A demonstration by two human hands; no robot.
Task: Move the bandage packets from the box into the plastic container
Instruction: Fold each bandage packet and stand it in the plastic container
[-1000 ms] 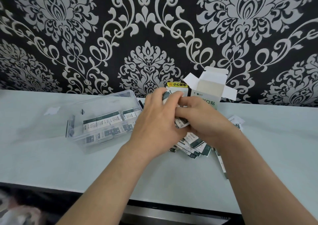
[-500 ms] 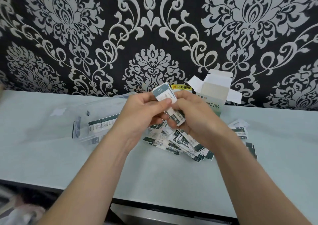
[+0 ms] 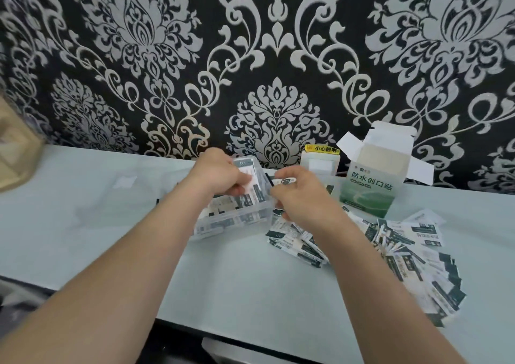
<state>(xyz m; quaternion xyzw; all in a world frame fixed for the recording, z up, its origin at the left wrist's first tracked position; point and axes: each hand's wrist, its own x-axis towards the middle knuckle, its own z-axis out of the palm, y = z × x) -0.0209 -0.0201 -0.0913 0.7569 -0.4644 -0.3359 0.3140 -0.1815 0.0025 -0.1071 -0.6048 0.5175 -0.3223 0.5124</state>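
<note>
Pale worktop [image 3: 250,294] against damask wallpaper [image 3: 276,57]. Left hand [image 3: 220,172] inside plastic container [image 3: 237,221], gripping bandage packets [image 3: 252,181]. Right hand [image 3: 301,193] just beside rim, pinching one packet [image 3: 284,181]. Loose packets [image 3: 404,252] strewn right of container; box [image 3: 370,191] open behind.

The pale green table [image 3: 250,285] is carrying a clear plastic container [image 3: 231,224] near its middle. An open box [image 3: 370,188] is standing upright at the far edge. Loose bandage packets [image 3: 412,263] are lying spread in front of it, just right of the container.

Black damask wallpaper [image 3: 276,57] rises behind a pale tabletop [image 3: 245,285].
</note>
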